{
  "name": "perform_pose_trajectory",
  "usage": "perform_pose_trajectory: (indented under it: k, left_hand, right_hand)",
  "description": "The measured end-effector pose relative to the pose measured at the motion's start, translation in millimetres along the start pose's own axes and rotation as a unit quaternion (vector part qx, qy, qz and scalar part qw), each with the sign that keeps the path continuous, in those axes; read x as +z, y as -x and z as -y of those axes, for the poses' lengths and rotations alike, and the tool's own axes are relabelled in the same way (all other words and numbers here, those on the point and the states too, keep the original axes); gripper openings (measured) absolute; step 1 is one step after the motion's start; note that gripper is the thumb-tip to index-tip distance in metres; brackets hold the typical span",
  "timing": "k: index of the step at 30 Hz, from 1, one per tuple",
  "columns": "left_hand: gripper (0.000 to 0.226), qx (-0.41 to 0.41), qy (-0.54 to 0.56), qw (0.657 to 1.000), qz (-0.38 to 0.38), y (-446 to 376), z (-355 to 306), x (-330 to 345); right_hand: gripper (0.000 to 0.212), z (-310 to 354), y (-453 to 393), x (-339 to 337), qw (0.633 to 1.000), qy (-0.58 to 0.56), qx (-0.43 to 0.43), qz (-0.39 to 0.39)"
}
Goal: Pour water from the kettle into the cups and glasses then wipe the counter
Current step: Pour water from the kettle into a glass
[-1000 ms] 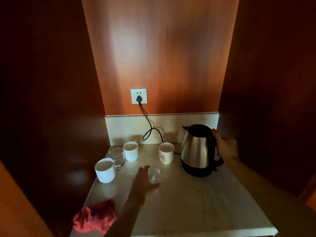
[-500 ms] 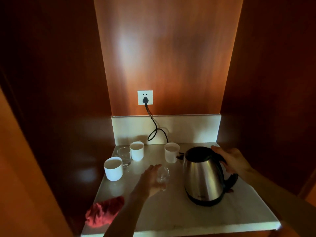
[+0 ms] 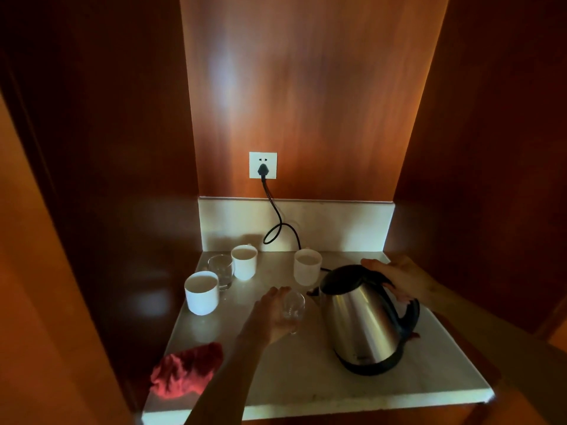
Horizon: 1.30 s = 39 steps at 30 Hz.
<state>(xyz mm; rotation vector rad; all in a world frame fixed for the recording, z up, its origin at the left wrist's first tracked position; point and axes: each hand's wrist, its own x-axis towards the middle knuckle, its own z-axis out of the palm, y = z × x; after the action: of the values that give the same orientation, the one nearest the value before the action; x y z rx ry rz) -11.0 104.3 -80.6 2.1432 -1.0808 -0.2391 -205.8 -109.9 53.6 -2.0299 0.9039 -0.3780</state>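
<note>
Kettle [image 3: 365, 320] gripped, tipped toward glass [image 3: 294, 306].
Right hand [image 3: 402, 279] wrapped round handle; left hand [image 3: 270, 317] cupped round glass (cloth [image 3: 187, 374] at 7 o'clock).

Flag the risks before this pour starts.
1. The spout sits beside the small glass, not over it; a tilt now could wet the counter.
2. The left hand wraps that glass, so hot water might splash the fingers.
3. The white cup stands close behind the kettle; swinging could knock it.
</note>
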Motion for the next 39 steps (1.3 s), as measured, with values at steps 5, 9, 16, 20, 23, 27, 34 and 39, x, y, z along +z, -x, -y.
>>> perform_pose_trajectory:
  k: [5,9,16,20,23,27,34,39]
  left_hand:
    - [0.072,0.0,-0.008,1.0,-0.014,-0.7,-1.5,-1.9]
    - [0.08,-0.006,-0.015,1.0,-0.014,0.2,-1.5,-0.6]
    - [0.077,-0.01,-0.028,0.999,-0.025,-0.3,-6.1,-1.7]
    - [0.077,-0.012,-0.027,0.999,-0.028,-0.4,-6.3,-1.5]
    - [0.081,-0.011,-0.029,0.999,-0.026,-0.2,-5.6,-1.6]
    - [0.082,-0.005,-0.03,0.999,-0.026,0.6,-5.4,-1.9]
    - [0.082,0.005,-0.017,0.999,-0.044,2.6,-3.8,-1.2]
    - [0.079,0.023,0.001,0.998,-0.053,7.3,-2.4,-4.1]
  right_hand:
    - [0.054,10.1,-0.8,2.0,0.999,0.034,0.01,0.0]
    - [0.053,20.3,-0.4,4.4,0.997,0.076,0.027,0.003]
    - [0.064,36.0,0.8,8.0,0.992,0.123,0.021,0.028]
    - [0.064,38.8,-1.2,8.9,0.992,0.121,0.027,0.038]
    - [0.06,39.3,-5.7,9.6,0.991,0.123,0.029,0.035]
    - [0.06,38.2,-12.1,11.6,0.99,0.135,0.03,0.041]
    - [0.062,41.1,-19.8,14.3,0.989,0.131,0.041,0.054]
    - [0.06,42.8,-24.6,16.8,0.988,0.138,0.036,0.067]
